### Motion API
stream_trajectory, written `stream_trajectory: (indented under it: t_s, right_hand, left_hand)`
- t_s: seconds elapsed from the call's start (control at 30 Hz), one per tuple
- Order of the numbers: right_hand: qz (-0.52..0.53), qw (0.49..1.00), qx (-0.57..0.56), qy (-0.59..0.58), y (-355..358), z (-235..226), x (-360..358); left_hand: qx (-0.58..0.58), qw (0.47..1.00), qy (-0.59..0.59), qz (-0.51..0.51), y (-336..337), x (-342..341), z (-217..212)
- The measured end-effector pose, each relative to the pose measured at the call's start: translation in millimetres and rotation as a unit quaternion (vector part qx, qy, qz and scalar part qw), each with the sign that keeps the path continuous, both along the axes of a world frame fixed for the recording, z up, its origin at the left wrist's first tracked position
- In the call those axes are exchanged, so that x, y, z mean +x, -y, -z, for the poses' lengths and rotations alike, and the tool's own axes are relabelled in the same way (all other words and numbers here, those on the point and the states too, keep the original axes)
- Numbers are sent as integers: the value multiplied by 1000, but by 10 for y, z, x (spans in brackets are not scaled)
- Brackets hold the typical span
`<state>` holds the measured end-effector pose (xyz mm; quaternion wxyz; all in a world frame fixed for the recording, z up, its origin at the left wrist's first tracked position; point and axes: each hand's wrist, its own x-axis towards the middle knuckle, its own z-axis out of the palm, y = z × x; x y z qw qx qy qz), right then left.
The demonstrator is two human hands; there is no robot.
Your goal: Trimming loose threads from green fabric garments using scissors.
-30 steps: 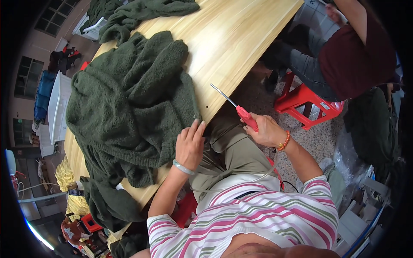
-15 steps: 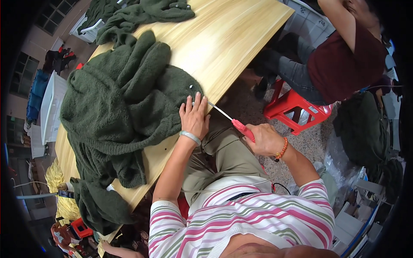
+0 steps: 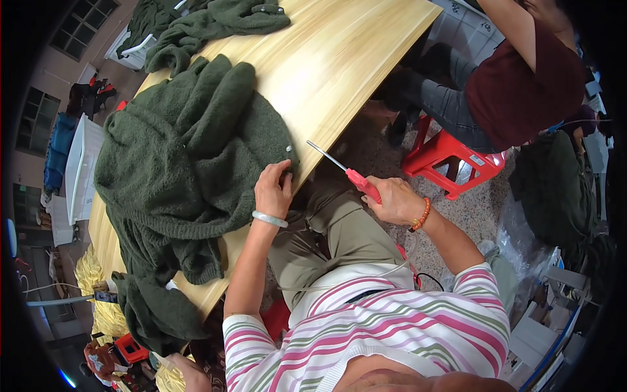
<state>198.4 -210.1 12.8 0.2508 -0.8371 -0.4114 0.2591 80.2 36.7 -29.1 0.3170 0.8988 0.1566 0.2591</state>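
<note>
A dark green knitted sweater [image 3: 170,150] lies bunched on the wooden table, with a small white bead-like button [image 3: 289,148] near its right edge. My left hand [image 3: 273,189] is at that edge just below the button, its fingers bent and closed on the knit; their tips are partly hidden. My right hand [image 3: 392,199] grips the pink-red handle of a screwdriver-like tool [image 3: 358,181]. The tool's thin metal shaft points up and left, and its tip is beside the sweater, apart from it.
The light wooden table [image 3: 339,59] has more dark green knitwear [image 3: 222,23] at its far end. On the right, a person in a maroon top [image 3: 522,85] sits on a red plastic stool [image 3: 450,166]. White crates [image 3: 85,170] stand to the left. A thin clear tube [image 3: 366,282] crosses my lap.
My left hand has gone from lying flat on the sweater to bent fingers, nearer to me. The tool's tip has come away from the sweater and now points up more.
</note>
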Motion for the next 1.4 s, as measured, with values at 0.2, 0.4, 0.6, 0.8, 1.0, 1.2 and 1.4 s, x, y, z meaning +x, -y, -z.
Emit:
stream_trajectory:
  t_s: [0.2, 0.4, 0.6, 0.8, 1.0, 1.2, 1.4]
  right_hand:
    - [-5, 1000, 21, -1, 31, 24, -17]
    - [0, 1000, 11, 4, 92, 10, -55]
    - [-11, 1000, 23, -6, 149, 43, -93]
    - [-37, 999, 24, -8, 115, 120, -91]
    - [-39, 998, 42, 8, 89, 83, -88]
    - [-96, 995, -24, -2, 125, 52, -165]
    - [-111, 991, -74, -12, 120, -60, -361]
  left_hand:
    - [37, 991, -120, -35, 59, 43, -17]
    - [85, 985, -142, -45, 162, 108, -8]
    - [135, 975, -166, -60, 174, 1, -139]
    - [116, 960, -239, -90, 147, -186, -206]
    - [221, 957, -163, -93, 147, -284, -84]
    - [169, 983, -43, -49, 18, -124, 170]
    - [44, 998, -11, -48, -306, 132, 416]
